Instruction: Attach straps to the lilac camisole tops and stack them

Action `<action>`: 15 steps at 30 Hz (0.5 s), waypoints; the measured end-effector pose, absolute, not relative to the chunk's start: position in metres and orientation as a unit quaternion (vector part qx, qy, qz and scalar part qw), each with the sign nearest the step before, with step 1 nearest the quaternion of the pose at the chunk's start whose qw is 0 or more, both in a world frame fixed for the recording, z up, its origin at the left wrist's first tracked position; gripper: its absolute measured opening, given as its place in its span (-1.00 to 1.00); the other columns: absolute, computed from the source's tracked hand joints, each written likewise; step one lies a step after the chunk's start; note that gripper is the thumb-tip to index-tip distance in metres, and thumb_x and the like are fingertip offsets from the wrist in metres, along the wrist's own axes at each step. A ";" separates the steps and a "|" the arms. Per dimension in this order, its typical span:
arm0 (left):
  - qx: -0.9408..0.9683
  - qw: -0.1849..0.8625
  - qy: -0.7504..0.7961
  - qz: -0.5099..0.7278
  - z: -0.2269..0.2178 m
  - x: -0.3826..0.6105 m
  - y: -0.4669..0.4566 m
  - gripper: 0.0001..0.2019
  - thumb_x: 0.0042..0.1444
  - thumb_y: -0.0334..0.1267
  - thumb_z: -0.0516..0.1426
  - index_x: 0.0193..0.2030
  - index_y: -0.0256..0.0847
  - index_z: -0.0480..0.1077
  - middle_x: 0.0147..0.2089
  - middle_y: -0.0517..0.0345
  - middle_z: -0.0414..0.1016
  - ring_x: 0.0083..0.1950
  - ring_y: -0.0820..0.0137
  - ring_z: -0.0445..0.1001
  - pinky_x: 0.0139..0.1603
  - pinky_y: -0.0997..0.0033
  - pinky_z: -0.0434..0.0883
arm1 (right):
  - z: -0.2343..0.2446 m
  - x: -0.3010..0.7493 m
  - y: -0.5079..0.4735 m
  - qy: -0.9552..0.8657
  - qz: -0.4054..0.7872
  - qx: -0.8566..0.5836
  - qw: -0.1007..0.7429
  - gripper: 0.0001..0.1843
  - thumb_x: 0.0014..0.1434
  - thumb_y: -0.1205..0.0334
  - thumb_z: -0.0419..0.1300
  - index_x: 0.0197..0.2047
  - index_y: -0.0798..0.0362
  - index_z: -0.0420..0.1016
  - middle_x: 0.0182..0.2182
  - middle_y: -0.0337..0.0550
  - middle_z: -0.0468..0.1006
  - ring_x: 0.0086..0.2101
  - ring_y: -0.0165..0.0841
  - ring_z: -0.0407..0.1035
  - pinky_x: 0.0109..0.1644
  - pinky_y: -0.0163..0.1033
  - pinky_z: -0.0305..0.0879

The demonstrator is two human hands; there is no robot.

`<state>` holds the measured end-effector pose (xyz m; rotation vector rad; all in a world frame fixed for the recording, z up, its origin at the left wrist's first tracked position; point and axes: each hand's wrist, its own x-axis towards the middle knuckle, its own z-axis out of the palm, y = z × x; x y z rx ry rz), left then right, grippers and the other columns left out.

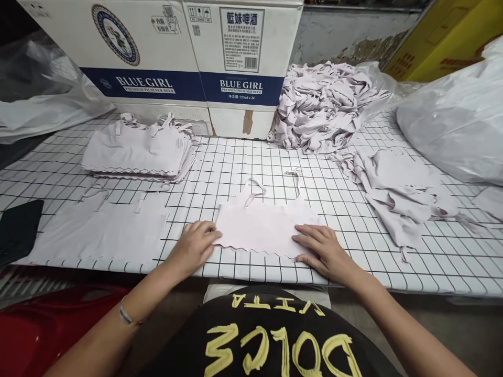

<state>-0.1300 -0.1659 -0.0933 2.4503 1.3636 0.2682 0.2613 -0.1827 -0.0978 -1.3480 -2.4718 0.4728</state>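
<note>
A pale pink camisole top [259, 225] lies spread on the table in front of me, its wavy hem toward me and its two thin straps pointing away. My left hand [196, 243] has its fingers bent together at the garment's lower left corner, gripping the edge there. Flat on the right side of the cloth rests my right hand [320, 248], fingers apart. Another pale top [106, 225] lies flat to the left, straps also facing away. Behind it sits a neat stack of similar tops [133, 149].
White cardboard boxes [239, 52] stand along the back. A large heap of pale garments [322, 104] is at the back right, with loose garments [401, 183] nearer. Plastic bags [456, 115] bulge at the right. A dark flat object [19, 230] lies at the left edge of the grid-patterned tablecloth [236, 157].
</note>
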 end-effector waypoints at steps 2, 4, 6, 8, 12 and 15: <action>0.858 0.154 0.480 0.101 -0.091 -0.139 -0.172 -0.73 0.26 -0.29 -0.05 -0.09 -0.03 0.47 -0.09 0.01 0.48 -0.02 0.16 0.38 0.01 0.06 0.25 | -0.103 0.272 -0.198 -0.840 0.190 -0.486 0.150 -0.59 0.21 0.03 0.19 0.14 -0.25 0.40 0.18 -0.08 0.40 0.15 -0.01 0.23 0.17 0.18 0.13; 0.860 0.147 0.477 0.104 -0.080 -0.135 -0.172 -0.76 0.24 -0.16 0.04 -0.03 -0.03 0.45 0.02 -0.02 0.48 0.06 0.10 0.37 0.08 -0.04 0.20 | -0.101 0.279 -0.192 -0.809 0.187 -0.522 0.192 -0.65 0.25 0.09 0.13 0.10 -0.22 0.43 0.07 -0.07 0.49 0.08 -0.07 0.30 0.13 0.14 0.20; 0.870 0.153 0.454 0.114 -0.064 -0.112 -0.167 -0.61 0.20 -0.03 0.10 0.14 -0.02 0.37 0.24 -0.05 0.35 0.23 0.03 0.27 0.21 -0.14 0.09 | -0.095 0.285 -0.164 -0.783 0.138 -0.560 0.231 -0.69 0.29 0.18 0.05 0.05 -0.16 0.47 0.00 -0.04 0.51 0.04 -0.10 0.32 0.10 0.11 0.21; 0.898 0.190 0.379 0.121 -0.053 -0.070 -0.159 -0.49 0.22 0.03 0.08 0.28 -0.01 0.25 0.37 -0.03 0.20 0.36 0.03 0.13 0.33 -0.16 -0.06 | -0.088 0.289 -0.123 -0.786 0.068 -0.571 0.228 -0.65 0.28 0.30 0.00 0.02 -0.10 0.51 0.11 -0.01 0.44 0.08 -0.08 0.24 0.14 0.14 0.14; 0.940 0.280 0.178 0.081 -0.066 0.028 -0.136 -0.40 0.24 0.11 0.03 0.38 0.06 0.10 0.47 0.09 -0.04 0.49 0.10 -0.13 0.41 -0.13 -0.34 | -0.077 0.282 -0.037 -0.888 0.043 -0.450 0.085 -0.69 0.16 0.39 0.11 -0.10 -0.08 0.57 0.30 -0.11 0.22 0.25 0.00 0.00 0.24 0.27 -0.19; 0.947 0.284 0.147 0.032 -0.093 0.069 -0.119 -0.30 0.23 0.20 -0.03 0.43 -0.02 0.00 0.50 0.05 -0.17 0.51 0.09 -0.28 0.38 -0.19 -0.48 | -0.065 0.271 0.001 -0.930 0.067 -0.361 0.008 -0.85 0.10 0.38 0.17 -0.32 -0.02 0.55 0.03 -0.10 0.50 0.19 -0.03 0.09 0.28 0.28 -0.40</action>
